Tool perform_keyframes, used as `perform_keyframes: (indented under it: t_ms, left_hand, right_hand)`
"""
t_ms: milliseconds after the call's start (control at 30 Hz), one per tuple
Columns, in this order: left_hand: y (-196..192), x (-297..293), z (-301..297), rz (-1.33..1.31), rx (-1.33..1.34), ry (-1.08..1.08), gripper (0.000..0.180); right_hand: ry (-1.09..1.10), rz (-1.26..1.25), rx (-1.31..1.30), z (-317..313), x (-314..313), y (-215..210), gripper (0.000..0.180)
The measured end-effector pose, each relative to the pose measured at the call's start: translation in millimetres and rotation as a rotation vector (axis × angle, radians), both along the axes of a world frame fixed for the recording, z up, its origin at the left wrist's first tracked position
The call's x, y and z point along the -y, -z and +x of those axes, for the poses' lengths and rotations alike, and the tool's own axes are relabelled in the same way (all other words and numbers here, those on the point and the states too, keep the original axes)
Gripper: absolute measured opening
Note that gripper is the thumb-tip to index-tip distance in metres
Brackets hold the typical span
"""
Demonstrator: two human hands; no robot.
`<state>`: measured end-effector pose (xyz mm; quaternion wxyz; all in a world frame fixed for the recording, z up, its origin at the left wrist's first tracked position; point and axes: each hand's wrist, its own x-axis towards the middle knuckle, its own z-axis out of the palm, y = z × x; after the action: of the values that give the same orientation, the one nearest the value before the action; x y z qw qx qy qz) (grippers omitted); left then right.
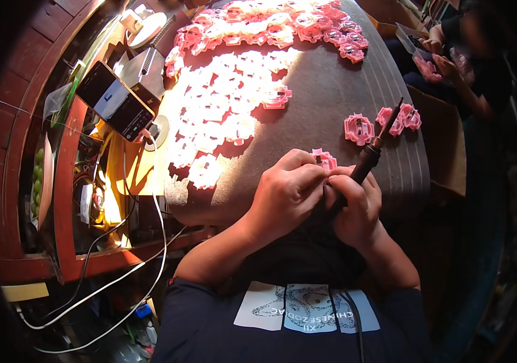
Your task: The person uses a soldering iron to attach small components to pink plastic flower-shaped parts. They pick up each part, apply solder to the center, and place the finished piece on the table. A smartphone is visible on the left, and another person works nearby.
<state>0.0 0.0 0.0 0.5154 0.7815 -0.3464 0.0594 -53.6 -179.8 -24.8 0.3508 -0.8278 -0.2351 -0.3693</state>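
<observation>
My left hand pinches one pink part, right hand grips one soldering iron; three pieces near table edge.

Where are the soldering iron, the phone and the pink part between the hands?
Soldering iron [368,160], head view: on its dark handle.
Phone [115,101], head view: on its screen.
Held pink part [328,160], head view: on its exposed upper portion.

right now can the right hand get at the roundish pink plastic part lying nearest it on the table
Probably not freely: that roundish pink plastic part lies uncovered close ahead, but the right hand grips a slim black soldering iron that slants past it, so the hand looks occupied.
</observation>
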Motion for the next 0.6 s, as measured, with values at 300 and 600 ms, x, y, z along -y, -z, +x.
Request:
perform_keyframes:
  t_ms: [300, 600]
  left_hand:
    - [1, 4, 0, 0.023, 0.013, -0.015, 0.015]
    - [1, 4, -1, 0.046, 0.05, -0.024, 0.015]
  right_hand:
    - [-0.038, 0.116, 0.057, -18, 20, -2, 0.039]
    - [-0.017, 0.025, 0.161, -31, 43, -24, 0.053]
